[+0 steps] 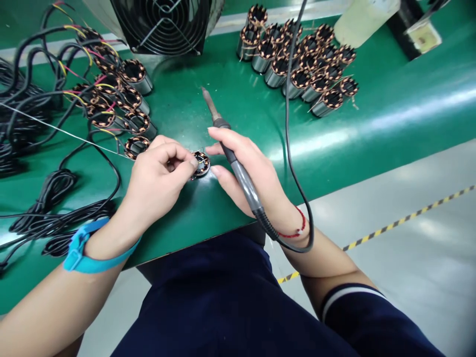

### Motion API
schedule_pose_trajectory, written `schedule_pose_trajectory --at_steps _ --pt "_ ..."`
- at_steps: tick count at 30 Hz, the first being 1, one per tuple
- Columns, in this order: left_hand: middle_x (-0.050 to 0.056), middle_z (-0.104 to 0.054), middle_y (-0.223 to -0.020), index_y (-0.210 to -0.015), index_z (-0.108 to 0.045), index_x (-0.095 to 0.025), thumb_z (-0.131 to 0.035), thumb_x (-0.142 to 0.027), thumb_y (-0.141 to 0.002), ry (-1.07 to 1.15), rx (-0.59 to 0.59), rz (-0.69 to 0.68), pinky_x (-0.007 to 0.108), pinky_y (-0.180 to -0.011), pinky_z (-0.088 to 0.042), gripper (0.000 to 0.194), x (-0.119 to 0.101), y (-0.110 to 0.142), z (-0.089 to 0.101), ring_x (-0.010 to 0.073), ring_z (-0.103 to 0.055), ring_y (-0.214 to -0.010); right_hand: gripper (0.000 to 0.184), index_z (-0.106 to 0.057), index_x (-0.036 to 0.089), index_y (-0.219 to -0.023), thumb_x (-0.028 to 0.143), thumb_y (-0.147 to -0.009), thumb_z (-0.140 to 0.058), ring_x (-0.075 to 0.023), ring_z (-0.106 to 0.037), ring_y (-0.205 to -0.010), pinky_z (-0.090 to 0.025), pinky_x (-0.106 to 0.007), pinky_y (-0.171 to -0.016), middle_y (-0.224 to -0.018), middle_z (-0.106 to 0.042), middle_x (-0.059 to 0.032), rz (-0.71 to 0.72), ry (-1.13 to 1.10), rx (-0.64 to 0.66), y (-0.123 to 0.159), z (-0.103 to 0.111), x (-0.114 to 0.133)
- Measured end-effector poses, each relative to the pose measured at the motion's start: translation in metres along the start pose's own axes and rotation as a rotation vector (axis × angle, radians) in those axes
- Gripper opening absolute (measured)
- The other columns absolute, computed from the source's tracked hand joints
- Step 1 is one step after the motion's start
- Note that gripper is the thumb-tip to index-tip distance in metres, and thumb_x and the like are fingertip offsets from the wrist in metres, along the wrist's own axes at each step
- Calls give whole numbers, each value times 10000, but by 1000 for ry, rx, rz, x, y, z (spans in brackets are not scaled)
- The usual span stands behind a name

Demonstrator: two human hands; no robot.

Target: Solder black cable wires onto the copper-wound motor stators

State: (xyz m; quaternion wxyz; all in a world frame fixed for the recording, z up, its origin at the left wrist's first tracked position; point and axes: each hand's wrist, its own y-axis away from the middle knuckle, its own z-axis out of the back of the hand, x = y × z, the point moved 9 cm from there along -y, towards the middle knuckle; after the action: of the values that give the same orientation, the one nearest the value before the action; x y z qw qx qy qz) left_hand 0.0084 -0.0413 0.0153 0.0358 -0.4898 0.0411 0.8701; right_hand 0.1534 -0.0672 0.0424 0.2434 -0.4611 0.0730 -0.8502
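A small motor stator (202, 164) with copper windings stands on the green bench, between my two hands. My left hand (159, 171) is closed, thumb and forefinger pinched at the stator's left edge; whether a thin wire is between the fingertips is hidden. My right hand (253, 173) grips a soldering iron (243, 181), its handle lying across the fingers and its tip pointing up and away from the stator. The right thumb and a fingertip reach close to the stator's right side; I cannot tell if they touch it.
Stators with black cables (107, 82) crowd the left, beside coiled cables (42, 203). Several bare stators (297, 59) stand grouped at the back right, near a pale container (366, 20). A fan (163, 22) sits at the back. The iron's cord (288, 114) crosses the bench.
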Motion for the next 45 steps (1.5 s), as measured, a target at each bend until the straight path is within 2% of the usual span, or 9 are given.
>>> schedule_pose_trajectory --at_steps 4,7,14,19,26,29,36,41,45 --pt "2 -567 -779 -682 -643 -196 -628 -194 -775 16 -3 -17 282 -677 -433 93 -1 0 0 138 -535 -787 408 -447 215 -1332 220 -927 -504 -213 -585 -1175 -455 -411 -1065 -1122 -681 -21 -19 38 -25 -1 -1 -2" --pt "1 -567 -773 -693 -649 -195 -621 -200 -780 26 0 -3 278 -695 -437 92 0 -1 0 140 -536 -790 415 -447 207 -1327 251 -921 -519 -211 -615 -1023 -483 -399 -975 -1025 -676 -22 -4 103 -63 -1 0 2" --pt "-12 -545 -734 -684 -617 -190 -610 -199 -797 81 4 -13 284 -689 -439 114 3 -1 1 130 -531 -734 369 -496 197 -1295 213 -926 -504 -208 -576 -884 -450 -393 -792 -959 -694 -1 59 245 18 -4 -18 13" --pt "12 -621 -884 -762 -632 -199 -617 -202 -822 121 -27 -123 298 -789 -486 61 -5 1 7 154 -590 -874 359 -501 219 -1276 208 -917 -495 -196 -592 -941 -468 -386 -903 -1052 -688 -7 44 184 -22 -16 -11 10" --pt "22 -658 -990 -827 -688 -233 -626 -218 -843 -114 1 -286 308 -833 -485 65 -21 4 12 180 -598 -967 427 -453 232 -1306 190 -883 -487 -188 -637 -957 -494 -400 -983 -1112 -647 -33 -48 48 58 -29 -15 -7" --pt "25 -657 -963 -832 -690 -216 -613 -211 -846 -178 9 -321 303 -825 -475 79 -24 4 11 173 -597 -932 440 -448 206 -1310 190 -874 -509 -185 -635 -941 -493 -404 -996 -1020 -657 -24 -25 -32 54 -27 -17 -10" --pt "-1 -633 -823 -795 -677 -192 -568 -156 -837 -197 -42 -282 276 -702 -444 122 -21 1 9 136 -572 -783 497 -417 231 -1345 202 -865 -542 -203 -618 -1053 -467 -417 -1048 -1109 -641 -40 -57 -140 -61 -17 -8 -19" --pt "-26 -559 -683 -744 -666 -188 -588 -163 -827 -212 -58 -243 262 -602 -395 116 -19 -3 8 113 -506 -658 502 -434 240 -1335 141 -851 -524 -206 -598 -1145 -433 -405 -1091 -1121 -663 -30 -71 -166 -29 -13 -13 -22" --pt "-19 -568 -707 -760 -665 -195 -588 -160 -830 -224 -53 -245 267 -598 -396 110 -19 -4 7 119 -517 -666 496 -431 251 -1345 154 -868 -526 -193 -621 -1117 -468 -390 -1062 -1161 -652 -31 -71 -189 -47 -13 -13 -22"
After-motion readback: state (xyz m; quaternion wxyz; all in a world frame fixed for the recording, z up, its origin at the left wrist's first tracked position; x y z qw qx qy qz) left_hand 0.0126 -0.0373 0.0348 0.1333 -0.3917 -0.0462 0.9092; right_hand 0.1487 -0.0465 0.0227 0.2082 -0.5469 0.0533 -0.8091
